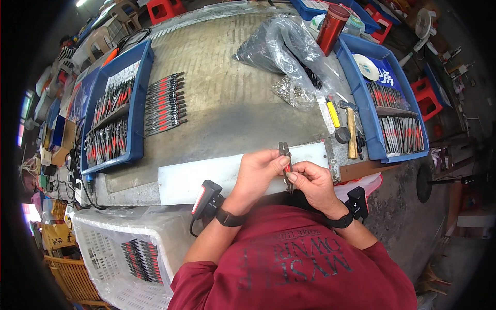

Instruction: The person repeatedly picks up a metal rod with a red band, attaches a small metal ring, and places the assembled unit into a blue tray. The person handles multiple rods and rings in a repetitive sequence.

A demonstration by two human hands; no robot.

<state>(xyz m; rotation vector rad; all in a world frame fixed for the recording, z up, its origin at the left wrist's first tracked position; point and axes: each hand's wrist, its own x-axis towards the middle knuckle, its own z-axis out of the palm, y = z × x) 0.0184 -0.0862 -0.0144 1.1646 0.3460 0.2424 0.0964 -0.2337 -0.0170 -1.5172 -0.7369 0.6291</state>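
Over the white board [201, 178] at the table's near edge, my two hands meet on one slim black-and-red tool that looks like pliers [284, 150]. My left hand [261, 168] pinches it near its dark upper end between thumb and fingers. Lower down, the thumb and fingers of my right hand [312, 183] close on its red part. Its dark end points away from me, and my fingers cover much of its middle. A neat row of similar black-and-red tools [164, 103] lies on the table to the left.
Blue trays of similar tools flank the table, one left [147, 72] and one right [382, 150]. A clear plastic bag [268, 46], red cup [332, 28], yellow-handled cutter [332, 112] and wooden-handled hammer [352, 134] lie beyond my right hand. A white crate [170, 243] stands lower left.
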